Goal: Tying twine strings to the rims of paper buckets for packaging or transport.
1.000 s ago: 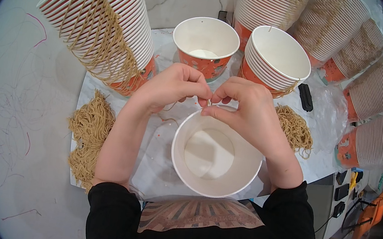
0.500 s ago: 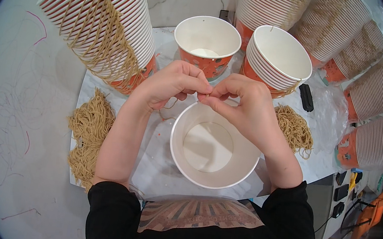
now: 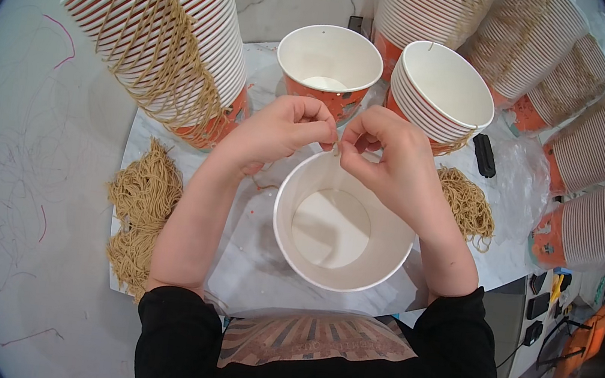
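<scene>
A large white paper bucket [image 3: 388,249] stands in front of me, its open mouth toward me. At its far rim my left hand [image 3: 291,131] and my right hand [image 3: 390,151] are both closed in a pinch, fingertips nearly meeting. Between them is a short bit of tan string [image 3: 337,149], partly hidden by the fingers. A loose length of similar string [image 3: 266,186] shows on the table below my left wrist. Heaps of tan string lie outside each forearm: a large heap [image 3: 142,215] on the left, a smaller heap [image 3: 465,201] on the right.
A tall leaning bucket stack [image 3: 184,46] with string draped over it stands at the far left. Beyond my hands are an orange-patterned bucket [image 3: 329,60] and a short bucket stack [image 3: 443,85]. Plastic-wrapped stacks [image 3: 602,211] line the right, near a small black object [image 3: 484,155].
My fingertips have drawn slightly apart at the bucket's far rim, the right hand shifting a little to the right. The bucket has shifted slightly, its near rim now a bit farther from me.
</scene>
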Available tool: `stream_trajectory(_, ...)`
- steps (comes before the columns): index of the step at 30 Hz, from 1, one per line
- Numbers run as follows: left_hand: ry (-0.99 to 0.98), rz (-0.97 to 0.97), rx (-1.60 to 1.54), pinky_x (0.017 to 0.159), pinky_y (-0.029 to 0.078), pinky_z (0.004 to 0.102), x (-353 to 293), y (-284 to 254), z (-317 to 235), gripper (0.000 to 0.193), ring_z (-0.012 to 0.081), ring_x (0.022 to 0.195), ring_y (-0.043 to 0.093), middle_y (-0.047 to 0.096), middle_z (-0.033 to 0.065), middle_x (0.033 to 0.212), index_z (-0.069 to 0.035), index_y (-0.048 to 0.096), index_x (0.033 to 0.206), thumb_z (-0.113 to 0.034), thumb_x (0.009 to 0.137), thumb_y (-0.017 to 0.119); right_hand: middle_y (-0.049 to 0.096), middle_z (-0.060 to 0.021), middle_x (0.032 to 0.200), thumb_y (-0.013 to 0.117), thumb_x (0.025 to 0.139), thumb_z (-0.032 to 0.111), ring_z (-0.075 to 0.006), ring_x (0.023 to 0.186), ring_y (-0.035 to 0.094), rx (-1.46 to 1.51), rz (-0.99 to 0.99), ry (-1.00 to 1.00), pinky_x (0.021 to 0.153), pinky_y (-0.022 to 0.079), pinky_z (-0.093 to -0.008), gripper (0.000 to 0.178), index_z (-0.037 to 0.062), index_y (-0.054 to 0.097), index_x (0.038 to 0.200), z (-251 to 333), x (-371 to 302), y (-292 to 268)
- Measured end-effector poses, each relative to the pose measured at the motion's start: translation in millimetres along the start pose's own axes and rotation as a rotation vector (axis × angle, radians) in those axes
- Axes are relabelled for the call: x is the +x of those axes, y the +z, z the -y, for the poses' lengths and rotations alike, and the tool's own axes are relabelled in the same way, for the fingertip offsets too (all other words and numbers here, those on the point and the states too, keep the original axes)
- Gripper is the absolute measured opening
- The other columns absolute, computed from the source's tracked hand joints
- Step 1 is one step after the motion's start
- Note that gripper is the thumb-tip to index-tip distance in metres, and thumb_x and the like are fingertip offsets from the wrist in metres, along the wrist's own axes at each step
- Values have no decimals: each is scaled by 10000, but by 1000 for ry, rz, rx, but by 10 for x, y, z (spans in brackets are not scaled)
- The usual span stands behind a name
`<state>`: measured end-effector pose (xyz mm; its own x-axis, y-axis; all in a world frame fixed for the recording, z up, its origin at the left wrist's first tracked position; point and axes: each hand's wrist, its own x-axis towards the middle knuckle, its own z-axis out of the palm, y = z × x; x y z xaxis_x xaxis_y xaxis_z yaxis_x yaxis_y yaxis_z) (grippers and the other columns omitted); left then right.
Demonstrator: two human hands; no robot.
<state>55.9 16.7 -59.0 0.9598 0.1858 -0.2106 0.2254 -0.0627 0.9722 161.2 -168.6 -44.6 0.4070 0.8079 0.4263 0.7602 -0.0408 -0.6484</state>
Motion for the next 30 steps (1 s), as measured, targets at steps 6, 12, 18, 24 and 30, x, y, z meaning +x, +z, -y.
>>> stream_trajectory(6,238,-171,122,708,502,243,5,65,97,147,64,777,610,694,6,860,-12,684,909,-141,846,714,655,-130,841,722,822,71,-265,710,699,-43,31,2,646,537,-388,125,9,631,882,23,21,2)
stream_trajectory(12,256,-305,243,659,498,264,-39,122,55,158,69,714,610,681,22,807,-11,680,892,-123,794,731,657,-140,848,709,840,61,-282,713,698,-42,53,-7,646,534,-399,127,10,614,907,11,39,8)
stream_trajectory(18,418,-373,294,716,532,291,-13,224,50,120,125,761,667,707,60,821,5,663,898,-60,808,708,663,-147,848,707,850,65,-304,718,695,-53,14,-59,647,535,-405,127,14,610,915,-50,46,32)
stream_trajectory(24,449,-407,310,797,566,308,-39,265,-37,108,158,835,709,713,79,847,17,644,909,-39,830,691,665,-154,851,694,865,71,-327,738,689,-12,13,-38,663,532,-425,126,13,596,918,-60,68,-5)
stream_trajectory(30,490,-377,292,807,574,304,4,243,-14,107,159,840,710,711,78,867,26,637,951,-32,868,674,658,-164,868,658,905,79,-357,776,682,-38,16,-10,688,522,-446,122,16,561,945,-88,96,1)
